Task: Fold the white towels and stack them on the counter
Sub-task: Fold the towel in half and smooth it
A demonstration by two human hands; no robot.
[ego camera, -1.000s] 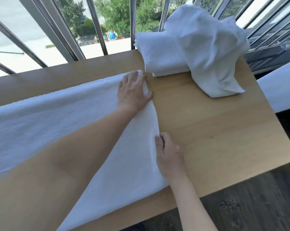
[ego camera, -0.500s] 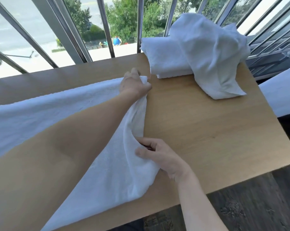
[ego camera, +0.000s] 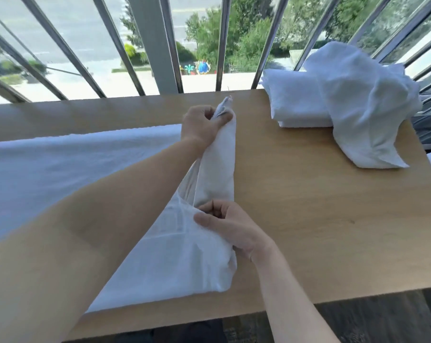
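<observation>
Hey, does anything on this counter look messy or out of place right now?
One thing: a crumpled towel is slumped over the folded stack at the far right corner of the counter, unfolded and spilling onto the wood. The left hand and right hand gripping the towel being folded look normal.

left hand (ego camera: 204, 127) and right hand (ego camera: 231, 229) bare; both forearms bare as far as they show
</observation>
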